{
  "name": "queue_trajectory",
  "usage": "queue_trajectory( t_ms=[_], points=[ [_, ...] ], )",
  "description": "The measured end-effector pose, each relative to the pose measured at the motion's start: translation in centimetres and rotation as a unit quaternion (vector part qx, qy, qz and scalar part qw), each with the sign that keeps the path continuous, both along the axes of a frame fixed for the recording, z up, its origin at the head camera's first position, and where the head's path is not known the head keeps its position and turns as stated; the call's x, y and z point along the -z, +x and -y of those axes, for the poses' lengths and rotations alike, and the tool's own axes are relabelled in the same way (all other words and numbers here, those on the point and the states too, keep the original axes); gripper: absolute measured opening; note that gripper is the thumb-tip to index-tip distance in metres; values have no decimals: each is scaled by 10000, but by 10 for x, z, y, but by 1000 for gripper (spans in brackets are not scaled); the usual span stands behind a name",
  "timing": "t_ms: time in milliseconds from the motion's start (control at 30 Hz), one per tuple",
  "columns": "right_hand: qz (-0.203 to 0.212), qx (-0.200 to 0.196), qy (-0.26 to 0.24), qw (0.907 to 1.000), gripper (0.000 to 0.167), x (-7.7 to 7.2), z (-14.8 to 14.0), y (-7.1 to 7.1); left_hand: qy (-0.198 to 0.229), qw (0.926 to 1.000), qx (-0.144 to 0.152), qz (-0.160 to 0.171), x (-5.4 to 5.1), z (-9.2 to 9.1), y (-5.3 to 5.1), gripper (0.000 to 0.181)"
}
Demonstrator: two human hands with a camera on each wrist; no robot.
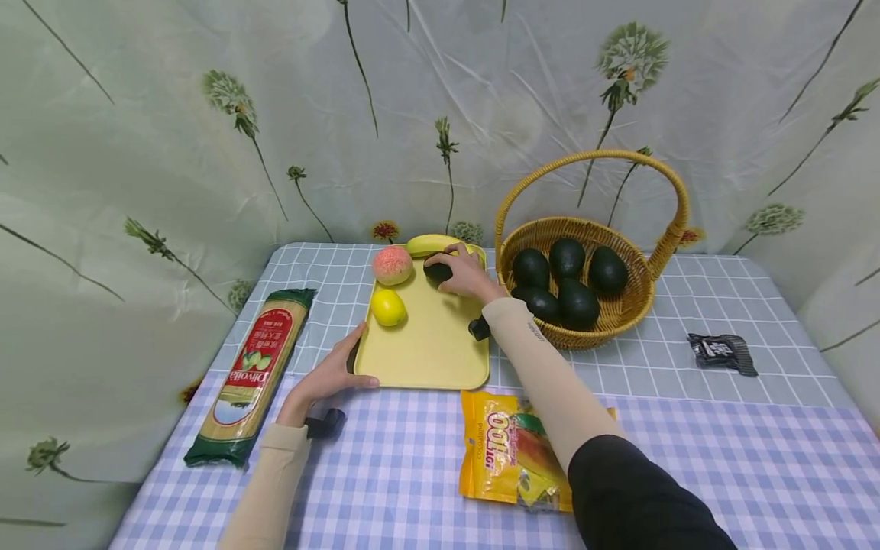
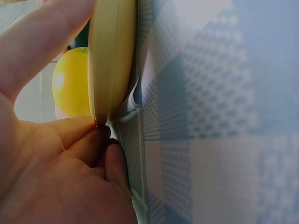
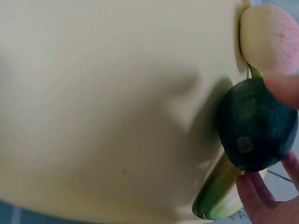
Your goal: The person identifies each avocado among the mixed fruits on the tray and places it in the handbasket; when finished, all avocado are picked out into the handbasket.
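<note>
My right hand (image 1: 469, 276) grips a dark green avocado (image 3: 257, 125) over the far end of the yellow tray (image 1: 419, 359). In the right wrist view, its thumb and fingers lie on opposite sides of the fruit. Beside the avocado are a banana (image 1: 429, 244) and a pink-and-white peach (image 1: 393, 265) at the tray's far edge. A yellow lemon (image 1: 388, 308) sits on the left part of the tray. My left hand (image 1: 331, 373) holds the tray's near left corner. In the left wrist view, the thumb and fingers are around the tray's rim; some fingertips are hidden.
A wicker basket (image 1: 642, 309) with a tall handle holds several avocados, right of the tray. A spaghetti pack (image 1: 250, 378) lies to the left. Under the right forearm is a yellow candy bag (image 1: 509, 454). A small black packet (image 1: 722, 353) lies far right.
</note>
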State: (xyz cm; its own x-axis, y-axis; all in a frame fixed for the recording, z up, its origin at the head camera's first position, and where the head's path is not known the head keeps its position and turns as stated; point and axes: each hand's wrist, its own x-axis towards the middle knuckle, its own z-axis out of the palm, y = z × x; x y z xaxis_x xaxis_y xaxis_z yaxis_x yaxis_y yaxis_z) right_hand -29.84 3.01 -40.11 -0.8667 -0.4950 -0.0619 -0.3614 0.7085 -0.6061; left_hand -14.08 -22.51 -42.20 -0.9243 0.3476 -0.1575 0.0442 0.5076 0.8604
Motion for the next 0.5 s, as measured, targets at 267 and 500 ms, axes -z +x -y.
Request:
queue_trajectory(
  t_ms=[267, 500],
  points=[
    [-143, 346, -515, 9980, 38, 3, -3, 7, -68, 9999, 0, -99, 30, 10, -10, 109],
    [17, -184, -593, 9981, 39, -2, -7, 9, -94, 9999, -34, -109, 40, 17, -14, 112]
  ],
)
